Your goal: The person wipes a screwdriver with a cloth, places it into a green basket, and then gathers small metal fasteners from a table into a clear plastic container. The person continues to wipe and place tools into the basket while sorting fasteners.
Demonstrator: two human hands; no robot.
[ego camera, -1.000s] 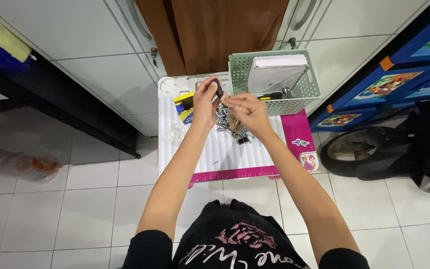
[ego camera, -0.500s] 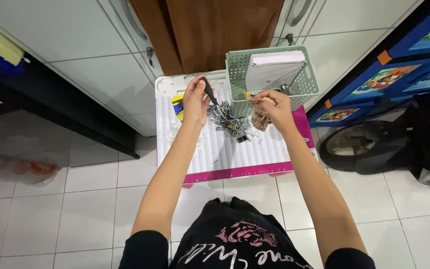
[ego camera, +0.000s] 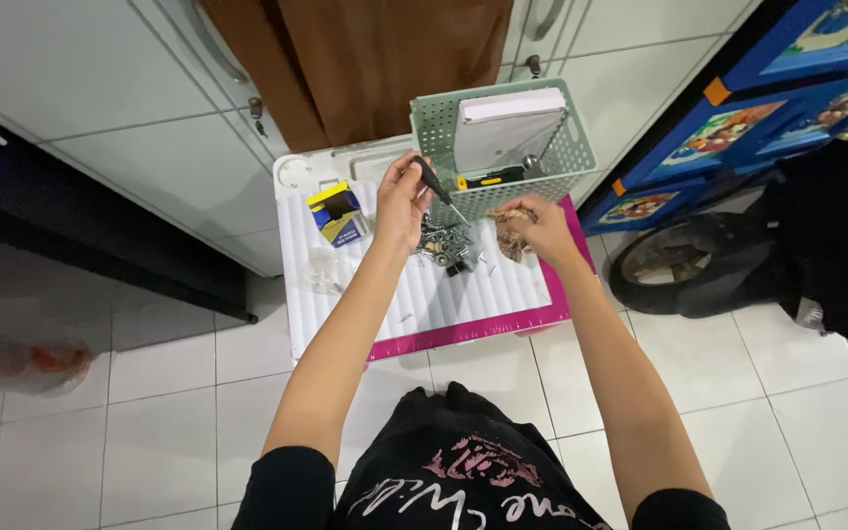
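My left hand [ego camera: 401, 201] grips a small black-handled screwdriver [ego camera: 434, 183], its tip angled down to the right above a pile of screws and metal bits [ego camera: 442, 243]. My right hand [ego camera: 539, 225] is closed on a small brownish wooden piece [ego camera: 512, 234], held low beside the pile, in front of the green basket [ego camera: 429, 123]. Both hands hover over a small white ribbed table with a pink edge [ego camera: 463, 329].
The basket holds a white box [ego camera: 501, 126] and a yellow-and-black tool [ego camera: 488, 180]. A yellow-and-blue card pack [ego camera: 337, 214] and clear plastic [ego camera: 327, 271] lie at the table's left. White cabinets stand behind, a blue cabinet [ego camera: 738, 128] and a wheel [ego camera: 674, 280] at right.
My two hands have come apart: the right one carried the wooden piece right and down toward the table, the left kept the screwdriver. The view shifted, so the table sits further left.
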